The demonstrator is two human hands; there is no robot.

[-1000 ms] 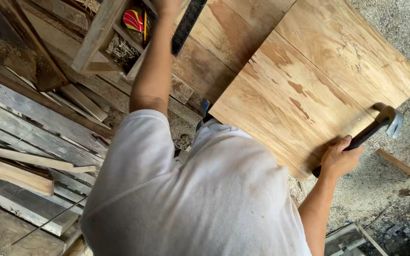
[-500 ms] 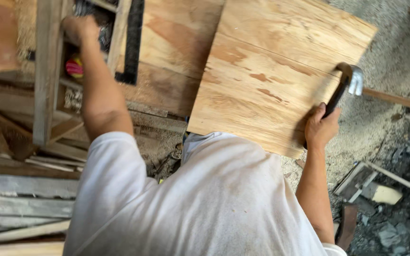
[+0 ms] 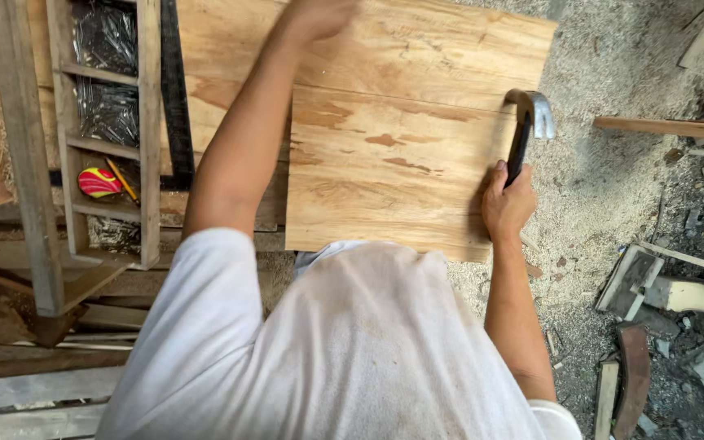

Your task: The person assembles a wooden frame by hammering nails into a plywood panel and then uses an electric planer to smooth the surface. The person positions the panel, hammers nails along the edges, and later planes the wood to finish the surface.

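Sawdust covers the ground (image 3: pixel 613 212) around a stack of plywood, where the top plywood sheet (image 3: pixel 401 155) lies flat on the surface in front of the person. The right hand (image 3: pixel 505 205) has its grip clenched around a hammer (image 3: pixel 525 134) at the sheet's right edge. The left hand (image 3: pixel 318 15) reaches over the far edge as if to steady it, its grip cut off from view, beside a wooden frame (image 3: pixel 107 138).

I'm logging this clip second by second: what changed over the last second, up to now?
The left hand moved off the wooden frame and onto the far part of the plywood board. The board now looks squarer in view, though the camera shifted too. Unchanged: the right hand keeps its grip on the hammer at the board's right edge.
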